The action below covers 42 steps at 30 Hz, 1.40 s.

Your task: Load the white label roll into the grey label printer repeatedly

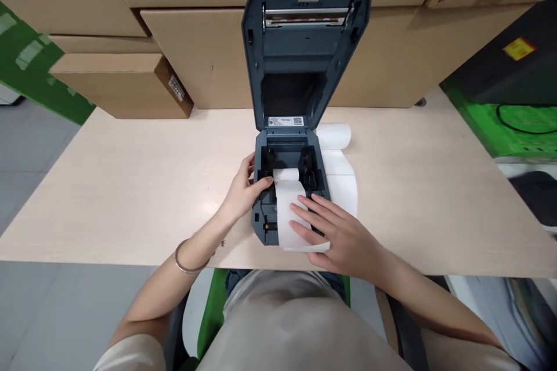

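A dark blue-grey label printer stands on the table with its lid raised. Inside it lies a small white paper roll, and a white paper strip runs from there over the printer's front edge. My left hand holds the printer's left side, fingers around the outside and thumb over the rim beside the roll. Spread fingers of my right hand rest on the strip, with the thumb low near its loose end. Behind the printer's right side is another white roll with unrolled paper.
The pale wooden table reaches out to both sides. Large cardboard boxes line its back edge, with a smaller carton at the back left. Green material and a dark box are at the right.
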{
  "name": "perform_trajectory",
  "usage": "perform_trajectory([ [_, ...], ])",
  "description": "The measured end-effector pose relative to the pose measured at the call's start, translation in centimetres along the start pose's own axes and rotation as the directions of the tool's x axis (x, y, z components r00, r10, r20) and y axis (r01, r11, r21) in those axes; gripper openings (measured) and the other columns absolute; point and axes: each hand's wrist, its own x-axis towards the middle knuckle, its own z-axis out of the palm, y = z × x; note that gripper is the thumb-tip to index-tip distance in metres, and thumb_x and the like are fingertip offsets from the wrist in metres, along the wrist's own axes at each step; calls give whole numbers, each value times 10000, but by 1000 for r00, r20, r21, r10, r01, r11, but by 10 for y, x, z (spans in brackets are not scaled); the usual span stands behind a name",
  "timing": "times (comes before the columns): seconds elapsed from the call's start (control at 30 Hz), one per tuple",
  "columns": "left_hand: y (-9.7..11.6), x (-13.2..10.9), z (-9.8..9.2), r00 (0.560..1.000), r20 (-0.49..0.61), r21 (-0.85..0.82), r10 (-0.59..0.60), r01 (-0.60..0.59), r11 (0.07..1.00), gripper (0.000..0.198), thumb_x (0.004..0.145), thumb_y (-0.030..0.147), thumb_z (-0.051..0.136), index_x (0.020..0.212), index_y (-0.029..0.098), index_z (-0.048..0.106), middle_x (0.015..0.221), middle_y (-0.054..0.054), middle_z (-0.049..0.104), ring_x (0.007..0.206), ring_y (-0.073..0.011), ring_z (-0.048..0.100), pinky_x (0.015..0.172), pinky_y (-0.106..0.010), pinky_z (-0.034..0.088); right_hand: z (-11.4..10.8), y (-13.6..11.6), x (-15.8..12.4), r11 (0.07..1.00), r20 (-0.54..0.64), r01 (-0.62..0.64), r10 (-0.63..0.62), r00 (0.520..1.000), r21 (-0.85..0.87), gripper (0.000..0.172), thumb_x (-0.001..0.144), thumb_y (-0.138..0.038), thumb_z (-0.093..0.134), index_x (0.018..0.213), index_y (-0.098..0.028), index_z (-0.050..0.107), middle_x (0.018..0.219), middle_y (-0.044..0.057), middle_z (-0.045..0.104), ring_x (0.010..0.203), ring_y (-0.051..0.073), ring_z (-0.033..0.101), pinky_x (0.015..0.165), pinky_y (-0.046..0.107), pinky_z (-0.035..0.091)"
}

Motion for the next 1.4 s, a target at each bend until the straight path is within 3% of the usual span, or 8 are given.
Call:
perform_trajectory([
  [0.23,1,1,-2,1000,-2,52,-9,9,999,713,812,363,760,1468,203,532,1557,-147,606,1406,-333,600,1074,-451,564,0,2,-5,998,77,58,-60,995,26,369,942,-255,677,1299,-169,707,1371,114,774,1301,317,720,1157,525,584],
  [0.47,2,1,-1,1000,2,30,-8,8,1000,645,863,307,694,1489,190,589,1436,-122,712,1338,-323,658,1055,-441,579,-3,4,-2,997,93,58,-63,994,58,287,972,-276,664,1232,-170,729,1332,106,786,1268,298,715,1164,501,557],
  [0.6,2,0,-1,1000,-7,29,7,-7,1000,655,860,298,688,1497,179,597,1422,-118,724,1306,-322,672,1044,-439,591,4,3,0,990,65,-37,29,997,135,436,979,-265,608,1396,-158,672,1264,100,796,1240,272,707,1187,480,528],
  [0.7,2,0,-1,1000,-10,37,16,-16,999,664,864,305,689,1508,177,589,1417,-114,726,1286,-313,679,1041,-434,594,10,0,2,987,94,-65,51,994,150,559,988,-307,582,1507,-100,598,1288,159,773,1229,293,685,1088,477,557],
  [0.83,1,1,-1,1000,-10,42,25,-25,999,692,858,312,694,1525,168,574,1444,-129,712,1316,-321,664,1039,-433,594,12,-4,2,991,132,-88,74,988,100,631,957,-450,642,1470,-83,626,1544,198,657,1258,337,642,917,443,556],
  [1.0,0,0,0,1000,-13,31,20,-19,999,652,876,310,683,1506,196,562,1470,-118,694,1349,-314,654,1072,-436,586,9,-2,5,991,179,-66,44,983,119,747,898,-541,658,1466,-55,634,1544,193,665,1232,350,638,1037,504,532],
  [1.13,1,-1,0,1000,-2,19,22,-22,1000,621,889,324,694,1482,200,557,1479,-124,679,1354,-309,653,1103,-443,575,10,3,5,993,112,-29,16,994,116,661,928,-494,633,1426,-61,664,1514,167,694,1207,311,662,1180,505,491],
  [1.4,-8,3,-4,999,0,83,41,-41,996,699,859,418,785,1476,209,532,1532,-156,622,1365,-319,635,1144,-479,534,9,3,-8,994,68,1,-9,998,108,541,966,-408,628,1407,-98,680,1452,133,738,1367,296,643,1239,471,489],
])
